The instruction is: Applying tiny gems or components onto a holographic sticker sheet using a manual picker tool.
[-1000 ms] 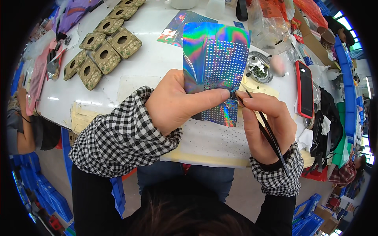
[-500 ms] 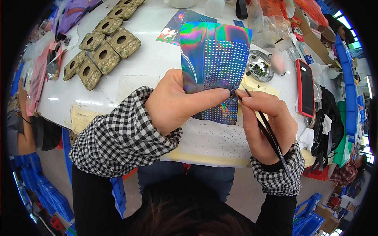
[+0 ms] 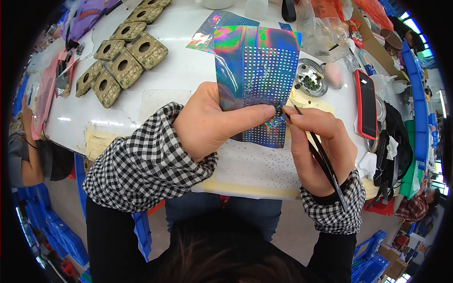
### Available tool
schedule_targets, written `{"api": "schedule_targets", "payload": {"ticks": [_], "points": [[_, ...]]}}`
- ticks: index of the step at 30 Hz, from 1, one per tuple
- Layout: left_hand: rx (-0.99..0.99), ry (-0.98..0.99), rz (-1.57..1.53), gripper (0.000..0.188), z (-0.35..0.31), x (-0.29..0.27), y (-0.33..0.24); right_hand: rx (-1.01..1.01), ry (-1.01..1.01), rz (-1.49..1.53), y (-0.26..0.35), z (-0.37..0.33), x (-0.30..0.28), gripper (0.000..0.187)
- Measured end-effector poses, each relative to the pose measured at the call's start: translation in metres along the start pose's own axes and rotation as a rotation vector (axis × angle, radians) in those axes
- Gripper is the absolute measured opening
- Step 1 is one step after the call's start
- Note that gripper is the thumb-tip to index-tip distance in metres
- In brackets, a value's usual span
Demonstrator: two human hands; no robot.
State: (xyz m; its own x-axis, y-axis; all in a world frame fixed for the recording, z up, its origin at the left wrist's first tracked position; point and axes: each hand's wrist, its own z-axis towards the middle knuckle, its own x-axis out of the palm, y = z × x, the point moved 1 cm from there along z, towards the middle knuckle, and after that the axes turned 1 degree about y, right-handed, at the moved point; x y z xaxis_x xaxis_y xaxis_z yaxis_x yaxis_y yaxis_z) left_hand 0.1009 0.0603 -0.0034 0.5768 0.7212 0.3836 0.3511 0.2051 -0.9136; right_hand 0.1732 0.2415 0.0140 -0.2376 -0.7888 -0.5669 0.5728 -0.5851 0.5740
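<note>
Paper with dark specks lies on the near side of the iridescent sheet. The right hand holds black tweezers (handle angled toward the wrist), fingertips at the sheet's right edge. The left hand clamps the sheet from its left, thumb across the lower face. Right of the sheet lies a red-cased phone; camouflage-patterned pieces lie well left of it

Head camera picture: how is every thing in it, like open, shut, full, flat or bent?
Left hand: shut on the sheet.
Shiny sheet: held up, slightly curved.
Right hand: shut on the tweezers.
Black tweezers: held; tip gap unclear.
Metal dish: uncovered, with dark green bits inside.
Phone: lying down, screen dark.
</note>
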Motion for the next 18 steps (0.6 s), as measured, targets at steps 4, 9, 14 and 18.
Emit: {"api": "schedule_targets", "payload": {"ticks": [4, 9, 14, 18], "points": [[-0.006, -0.001, 0.014, 0.026, 0.0002, -0.0003, 0.0001, 0.001, -0.004, -0.006, 0.0001, -0.0001, 0.0002, 0.029], [-0.004, -0.007, 0.011, 0.026, 0.0003, 0.0004, 0.0001, 0.017, -0.02, 0.014, -0.0015, -0.0018, 0.0011, 0.028], [-0.02, -0.009, 0.029, 0.026, -0.0003, 0.0, -0.0015, 0.021, -0.012, 0.009, -0.0015, -0.0018, 0.0008, 0.029], [-0.005, -0.005, 0.013, 0.025, -0.0001, 0.0007, -0.0012, 0.018, -0.012, 0.004, -0.0019, -0.0022, 0.0008, 0.028]]}}
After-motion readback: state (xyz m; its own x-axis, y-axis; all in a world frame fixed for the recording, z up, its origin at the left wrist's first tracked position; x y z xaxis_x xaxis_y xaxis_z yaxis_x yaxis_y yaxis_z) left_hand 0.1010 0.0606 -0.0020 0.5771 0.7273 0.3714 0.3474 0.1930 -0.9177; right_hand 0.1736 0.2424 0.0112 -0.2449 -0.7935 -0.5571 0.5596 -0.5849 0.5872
